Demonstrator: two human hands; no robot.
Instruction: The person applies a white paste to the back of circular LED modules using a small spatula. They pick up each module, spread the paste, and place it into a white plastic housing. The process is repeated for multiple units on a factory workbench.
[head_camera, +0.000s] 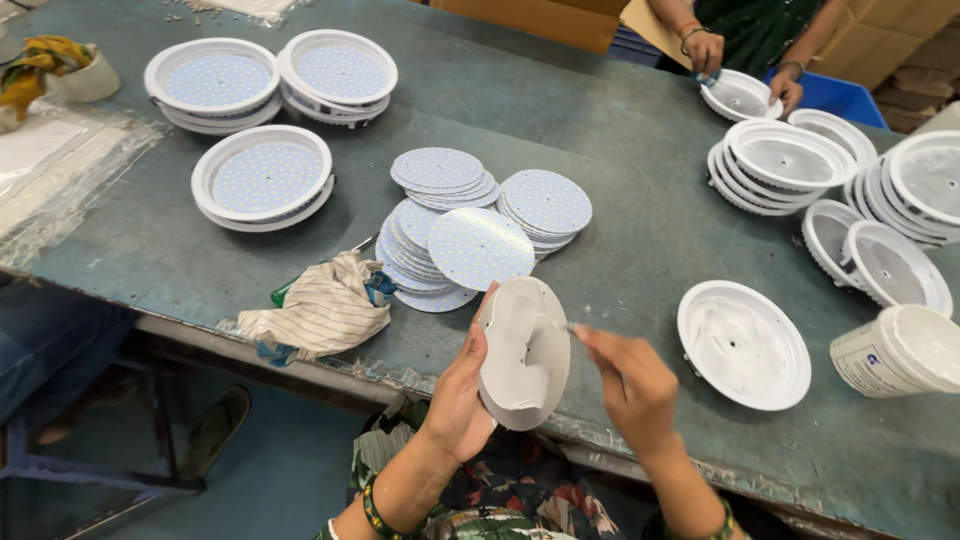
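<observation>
Left hand (460, 395) grips a round disc (525, 350) upright; right hand (630, 385) pinches a thin stick (572, 327), spreading white paste over its back. Next likely: even coverage.

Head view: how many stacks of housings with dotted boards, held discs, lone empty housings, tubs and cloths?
Stacks of housings with dotted boards: 3
Disc in the left hand: 1
Lone empty housing: 1
Tub: 1
Striped cloth: 1
Total: 7
</observation>
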